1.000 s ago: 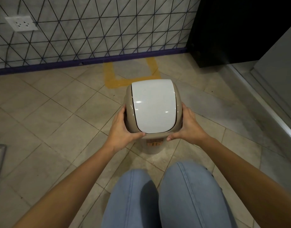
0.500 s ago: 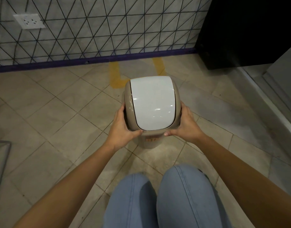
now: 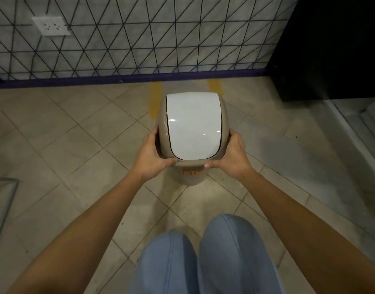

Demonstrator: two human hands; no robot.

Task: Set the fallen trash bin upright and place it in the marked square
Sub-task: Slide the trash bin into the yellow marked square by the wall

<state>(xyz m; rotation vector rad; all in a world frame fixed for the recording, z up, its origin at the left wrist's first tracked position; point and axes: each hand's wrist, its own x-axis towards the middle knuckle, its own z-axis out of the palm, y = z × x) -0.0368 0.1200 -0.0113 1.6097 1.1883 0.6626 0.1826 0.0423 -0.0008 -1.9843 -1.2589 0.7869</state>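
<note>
**Bin Is Up, Held by Both Hands**

The bin (image 3: 192, 132) stands upright, with a hand on each side. It sits in front of the wall (image 3: 140, 39), and its top covers part of the yellow square (image 3: 156, 98) on the floor (image 3: 65, 145). Only two yellow strips show past the bin. I cannot tell if its bottom is inside the square yet, or if it touches the floor.

The left hand (image 3: 152, 153) wraps the left side of the top. The right hand (image 3: 231, 154) wraps the right side. The fingers curl round the bin's sides and both thumbs press on the near edge, just under the lid (image 3: 193, 126). Both hands are closed on the bin.

The bin looks like hard plastic. It is tan, round and smooth. The lid is white, shiny and curved like a dome. It looks like a lid that swings, so pushing on it is a bad idea. It may tip in.

The bin is probably light and empty, so it should be easy to lift. The smooth sides may slip, so holding the stiff tan rim on both sides seems best.

The floor is made of flat, beige tiles. The wall has thin black lines that make triangles.
</note>
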